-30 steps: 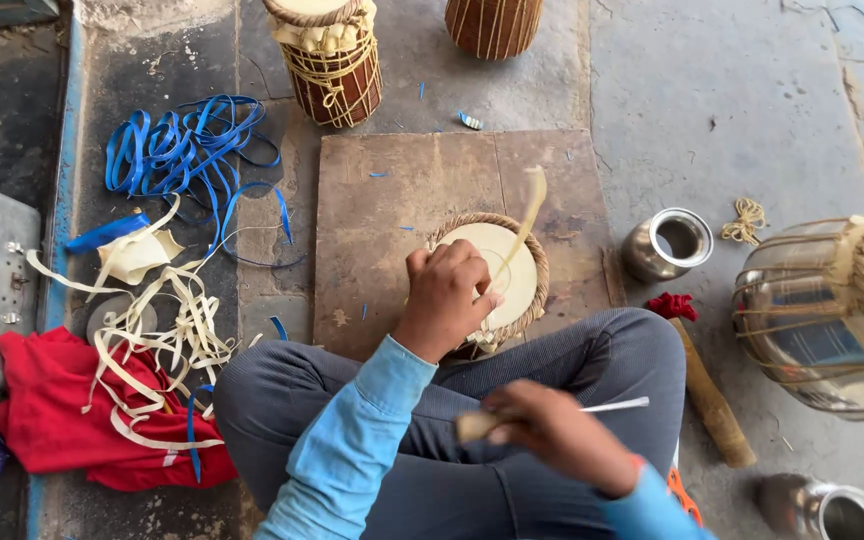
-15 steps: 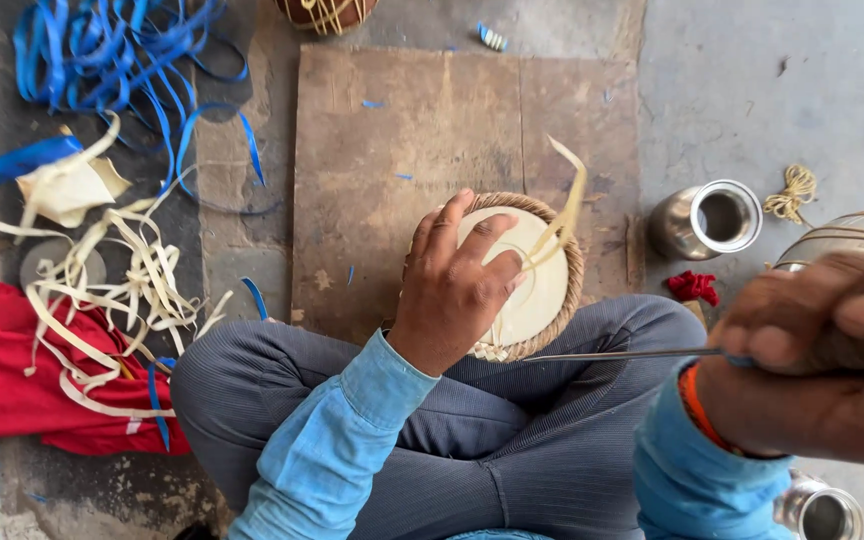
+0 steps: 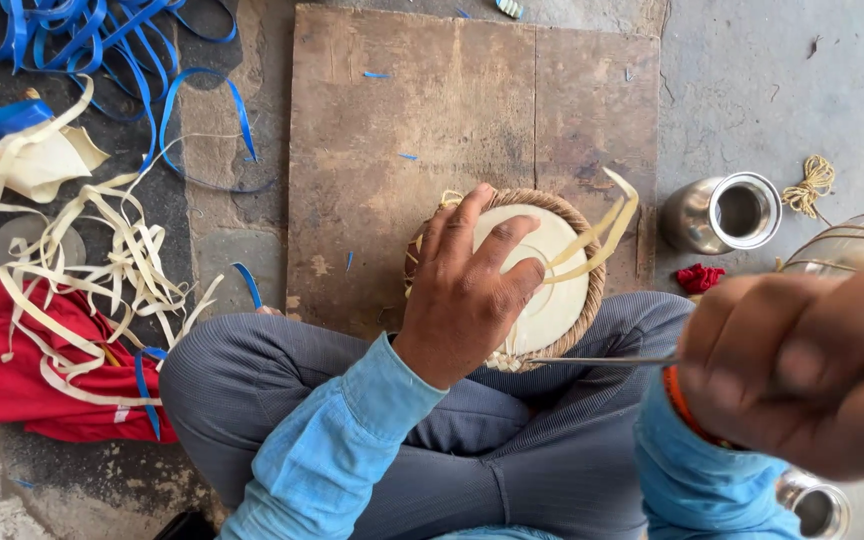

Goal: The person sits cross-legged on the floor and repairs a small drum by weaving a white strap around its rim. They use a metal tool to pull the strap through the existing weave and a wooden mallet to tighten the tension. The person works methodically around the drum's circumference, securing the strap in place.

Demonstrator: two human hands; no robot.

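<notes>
Your left hand (image 3: 467, 290) presses flat, fingers spread, on the round cream woven-rimmed drumhead (image 3: 542, 275); your right hand (image 3: 802, 365) grips a thin metal needle (image 3: 602, 360).

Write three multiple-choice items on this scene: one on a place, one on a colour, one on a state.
1. Where does the round woven-rimmed disc lie?
A. on the red cloth
B. on the wooden board, against the person's leg
C. inside the steel cup

2. What colour are the loose straps at the upper left?
A. blue
B. green
C. black

3. What is the left hand doing?
A. hanging in the air, clear of everything
B. gripping the steel cup
C. resting with spread fingers on the disc

Answers:
1 B: the disc sits at the near edge of the wooden board, by the grey trouser leg.
2 A: the tangled straps are bright blue.
3 C: its fingers lie spread across the pale face of the disc, while the right hand holds a thin metal tool.
</notes>
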